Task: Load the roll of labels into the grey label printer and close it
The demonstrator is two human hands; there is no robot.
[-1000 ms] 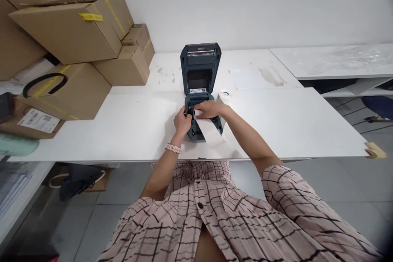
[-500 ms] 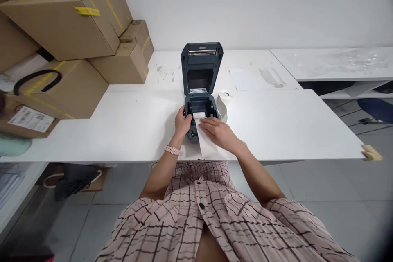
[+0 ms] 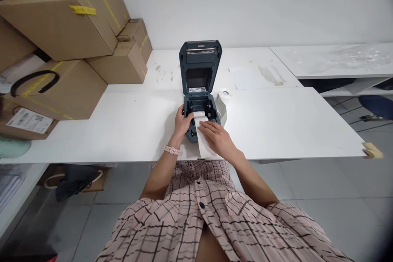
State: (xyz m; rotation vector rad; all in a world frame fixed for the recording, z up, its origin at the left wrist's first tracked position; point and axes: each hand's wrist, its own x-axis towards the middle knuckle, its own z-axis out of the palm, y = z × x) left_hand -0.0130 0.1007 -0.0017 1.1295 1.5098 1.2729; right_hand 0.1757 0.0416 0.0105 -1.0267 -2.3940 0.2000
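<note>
A dark blue-grey label printer point(image 3: 201, 69) stands on the white table with its lid tipped up. A white label strip point(image 3: 202, 145) runs from its inside over the front towards the table edge. My left hand point(image 3: 182, 123) is closed on the printer's left wall, thumb over the inner side near the strip. Across the strip lies my right hand point(image 3: 217, 137), its fingers stretched out and pressing on the paper; its thumb is mostly hidden. Behind the right side of the printer, a white roll point(image 3: 225, 95) and a loose pale strip point(image 3: 221, 108) rest on the table.
Cardboard boxes point(image 3: 76, 24) are stacked at the left, with a black curved band point(image 3: 37, 80) among them. A white sheet point(image 3: 241, 77) lies behind the printer to the right. Clear plastic film point(image 3: 353, 57) covers part of the far right table. Yellowish padding point(image 3: 372, 150) caps the table's right corner.
My right hand has slid slightly down along the label strip, showing more of the paper at the printer's inside. My left hand stays at the printer's left wall. The view has shifted a little.
</note>
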